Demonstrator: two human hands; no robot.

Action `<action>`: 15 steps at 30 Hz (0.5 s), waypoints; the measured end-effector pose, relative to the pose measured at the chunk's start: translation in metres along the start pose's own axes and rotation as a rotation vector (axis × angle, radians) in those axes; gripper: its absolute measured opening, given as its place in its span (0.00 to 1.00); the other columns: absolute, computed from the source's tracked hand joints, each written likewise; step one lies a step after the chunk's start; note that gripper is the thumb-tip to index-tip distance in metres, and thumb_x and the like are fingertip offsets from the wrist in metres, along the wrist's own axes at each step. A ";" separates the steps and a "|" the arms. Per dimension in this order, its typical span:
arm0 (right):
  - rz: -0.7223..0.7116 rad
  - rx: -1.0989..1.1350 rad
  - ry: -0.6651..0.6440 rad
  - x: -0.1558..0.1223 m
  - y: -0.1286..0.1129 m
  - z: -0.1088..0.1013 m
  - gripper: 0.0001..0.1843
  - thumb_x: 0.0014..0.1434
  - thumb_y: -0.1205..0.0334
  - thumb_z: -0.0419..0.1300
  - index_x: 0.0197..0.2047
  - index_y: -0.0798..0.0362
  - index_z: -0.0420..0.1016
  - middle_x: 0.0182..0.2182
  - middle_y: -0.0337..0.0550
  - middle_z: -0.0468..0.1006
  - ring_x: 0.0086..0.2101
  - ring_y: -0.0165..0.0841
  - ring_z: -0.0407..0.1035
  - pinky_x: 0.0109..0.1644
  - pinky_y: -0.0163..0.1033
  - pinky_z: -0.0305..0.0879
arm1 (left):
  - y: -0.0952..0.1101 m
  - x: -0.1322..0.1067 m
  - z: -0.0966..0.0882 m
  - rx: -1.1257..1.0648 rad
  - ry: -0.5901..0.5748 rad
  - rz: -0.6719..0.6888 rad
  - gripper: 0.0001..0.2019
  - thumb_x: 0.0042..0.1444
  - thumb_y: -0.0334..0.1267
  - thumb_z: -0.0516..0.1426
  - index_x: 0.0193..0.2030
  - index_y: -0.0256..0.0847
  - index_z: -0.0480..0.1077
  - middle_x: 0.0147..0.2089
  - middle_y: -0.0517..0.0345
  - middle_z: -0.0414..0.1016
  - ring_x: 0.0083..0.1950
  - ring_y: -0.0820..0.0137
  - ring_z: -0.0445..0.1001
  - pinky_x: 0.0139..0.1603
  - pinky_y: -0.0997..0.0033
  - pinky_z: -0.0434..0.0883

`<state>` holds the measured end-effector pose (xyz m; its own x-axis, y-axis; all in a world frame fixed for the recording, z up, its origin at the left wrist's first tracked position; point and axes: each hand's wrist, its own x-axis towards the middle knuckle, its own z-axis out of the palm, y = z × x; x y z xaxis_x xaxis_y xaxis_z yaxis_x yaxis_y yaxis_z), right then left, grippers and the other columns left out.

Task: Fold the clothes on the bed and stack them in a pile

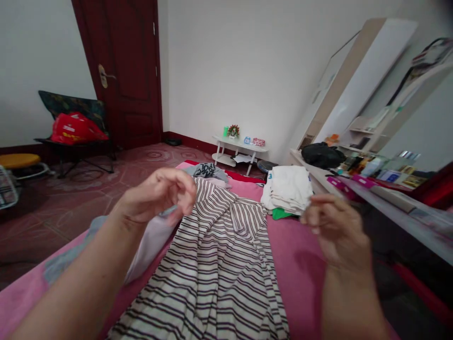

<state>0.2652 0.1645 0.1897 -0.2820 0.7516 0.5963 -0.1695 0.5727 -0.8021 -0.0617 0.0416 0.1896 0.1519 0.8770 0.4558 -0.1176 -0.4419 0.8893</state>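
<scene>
A striped white and dark garment (215, 264) lies rumpled along the pink bed cover (300, 264) in front of me. My left hand (159, 193) hovers over its upper left part, fingers curled toward a pinch, with nothing clearly held. My right hand (336, 226) is raised to the right of the garment, fingers loosely bent and apart, holding nothing. A pale grey-white cloth (148, 245) lies under my left forearm.
A stack of folded white clothes (288, 189) on something green sits at the bed's far right. A grey printed garment (208, 171) lies at the far end. A cluttered shelf (371, 184) runs along the right. A dark door, chair with red bag (76, 128) and small white table (240, 146) stand beyond.
</scene>
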 end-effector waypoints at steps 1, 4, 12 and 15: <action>0.069 -0.054 -0.112 0.002 0.012 0.009 0.10 0.55 0.55 0.59 0.39 0.47 0.76 0.21 0.36 0.69 0.20 0.29 0.61 0.28 0.37 0.60 | -0.008 0.007 0.005 0.069 -0.021 -0.075 0.22 0.48 0.58 0.60 0.38 0.40 0.76 0.25 0.55 0.76 0.19 0.69 0.71 0.19 0.72 0.67; 0.226 -0.360 -0.474 -0.006 0.058 0.038 0.12 0.49 0.59 0.63 0.38 0.50 0.79 0.40 0.44 0.77 0.39 0.37 0.71 0.40 0.40 0.66 | -0.048 0.021 0.013 0.371 -0.119 -0.224 0.19 0.54 0.50 0.58 0.45 0.38 0.75 0.38 0.50 0.79 0.38 0.62 0.77 0.38 0.66 0.73; 0.249 -0.716 -0.415 -0.018 0.140 0.043 0.08 0.46 0.65 0.60 0.29 0.49 0.81 0.33 0.43 0.80 0.37 0.42 0.73 0.46 0.45 0.66 | -0.131 0.021 -0.001 1.074 -0.250 -0.232 0.13 0.52 0.38 0.58 0.44 0.43 0.77 0.43 0.55 0.79 0.45 0.63 0.75 0.47 0.70 0.68; 0.235 -0.780 -0.003 0.003 0.135 -0.014 0.12 0.49 0.62 0.55 0.29 0.54 0.81 0.32 0.48 0.80 0.38 0.44 0.73 0.47 0.48 0.66 | -0.125 0.025 -0.014 1.154 -0.044 -0.194 0.12 0.55 0.39 0.56 0.44 0.42 0.76 0.43 0.53 0.79 0.44 0.63 0.75 0.47 0.69 0.68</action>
<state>0.2548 0.2487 0.0839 -0.2309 0.8801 0.4149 0.6008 0.4644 -0.6507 -0.0572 0.1215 0.0888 0.1060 0.9512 0.2898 0.8686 -0.2304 0.4387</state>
